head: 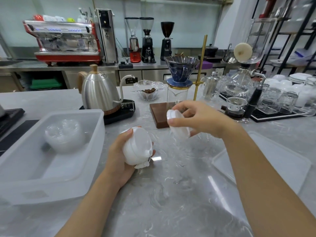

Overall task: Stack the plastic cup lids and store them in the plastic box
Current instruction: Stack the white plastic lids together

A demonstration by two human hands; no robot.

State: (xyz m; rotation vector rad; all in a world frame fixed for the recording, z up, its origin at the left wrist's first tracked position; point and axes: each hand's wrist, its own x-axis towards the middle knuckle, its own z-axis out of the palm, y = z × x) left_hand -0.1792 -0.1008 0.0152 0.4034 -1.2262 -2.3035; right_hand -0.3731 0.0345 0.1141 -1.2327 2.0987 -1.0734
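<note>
Lids filled both hands above the gray tabletop. The left hand held a small stack of white lids, with its fingers curled shut around the stack's far side and the thumb under it. The stack was tipped on its side, and a little tab hung at its low end. The right hand held another white lid, maybe more than one, I could not tell. Its fingers were pinched shut on the lid, thumb in front and the others behind. That lid was tilted too. The two hands were near each other but not touching, and the lids were apart.

Left of the left fingers sat the box, open on top. Inside it lay a stack of clear lids, toward the far end. Right of the right fingers, flat on the tabletop, lay a clear box cover. Behind the right fingers stood a wooden board with a glass pot and a blue dripper over it. Behind the left fingers stood a silver kettle.
</note>
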